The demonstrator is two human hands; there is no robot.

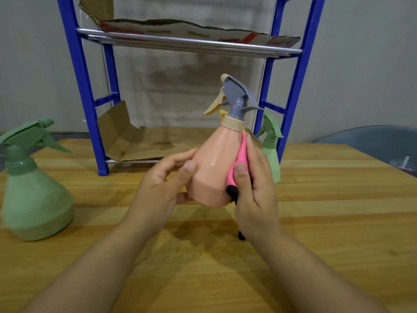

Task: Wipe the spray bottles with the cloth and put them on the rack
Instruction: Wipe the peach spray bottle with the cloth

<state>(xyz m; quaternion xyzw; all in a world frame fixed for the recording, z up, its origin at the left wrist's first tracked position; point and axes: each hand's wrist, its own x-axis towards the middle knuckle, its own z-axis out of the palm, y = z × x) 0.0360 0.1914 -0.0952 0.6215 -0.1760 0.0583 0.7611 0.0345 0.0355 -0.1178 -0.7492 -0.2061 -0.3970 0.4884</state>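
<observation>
Wooden planks make up the table (338, 222), and at its far edge a blue rack (85, 91) stands against a pale wall, with 2 shelves lined in torn cardboard (185, 30). Taking that rack as the landmark: the pink spray bottle (214, 163) is held in the air just in front of its lower shelf, off the table, base toward the person and its grey and cream trigger head (234, 96) tipped up and away toward the rack — so the long axis already leans roughly at the shelf opening.

The left hand (162, 184) cups the bottle's base and left side, fingers curled around it and thumb on the front. The right hand (255, 188) presses a pink cloth (239, 159) with dark trim flat against the bottle's right flank, fingers together, thumb pinning the cloth low.

A large green bottle (33, 190) stands on the table well left of the rack's left leg, and a smaller green bottle (270, 150) stands beside the right leg, partly hidden behind the right hand.

Judging by the grip, wiping is under way and no bottle sits plainly on a shelf yet. For shelving, the left hand carries the weight, and the lower shelf lies straight ahead of it — a short push forward along the bottle's lean.
</observation>
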